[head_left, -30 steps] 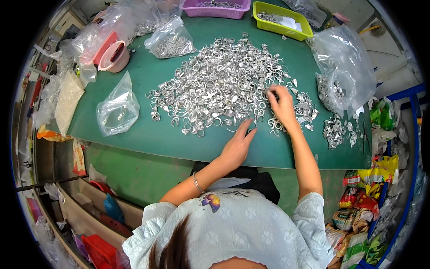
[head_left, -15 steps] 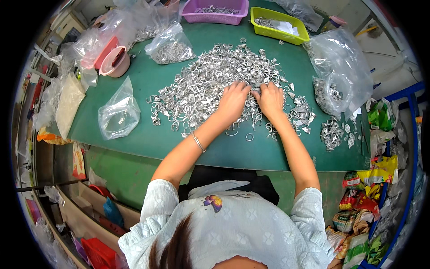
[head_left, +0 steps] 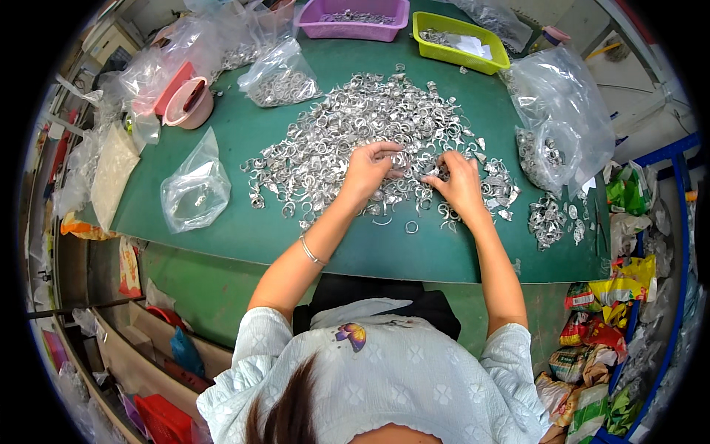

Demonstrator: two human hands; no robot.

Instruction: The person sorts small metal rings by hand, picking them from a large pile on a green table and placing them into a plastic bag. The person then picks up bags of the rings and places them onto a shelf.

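Pile of silvery metal rings (head_left: 347,111) sits mid-span on the green table (head_left: 244,229), right ahead of the person; outline basically matches half a second ago. Big clear bag (head_left: 566,92) at right, purple bin (head_left: 355,29) and yellow-green bin (head_left: 458,59) at the far side, flat clear bag (head_left: 198,185) at left: no real change. The hands are the delta. Earlier they're almost side by side, fingers down in the pile; now left hand (head_left: 366,172) is shifted left and right hand (head_left: 463,183) is shifted right and back toward the near edge, so pieces show in the gap between them. Left: thumb and fingers apart in a C facing right, over the pile. Right: fingers curled, thumb reaching left, tip apart from the index finger, at the pile's near right part. Loose ring (head_left: 412,227) on the table below the gap hasn't moved. Visibility: pieces under both hands are hidden; purple bin is clipped by the top edge; creased film blurs the big bag's contents; white paper (head_left: 475,46) covers some of the yellow-green bin's load. Fingertips blend into the shiny metal, so can't tell whether either hand is pinching a piece.
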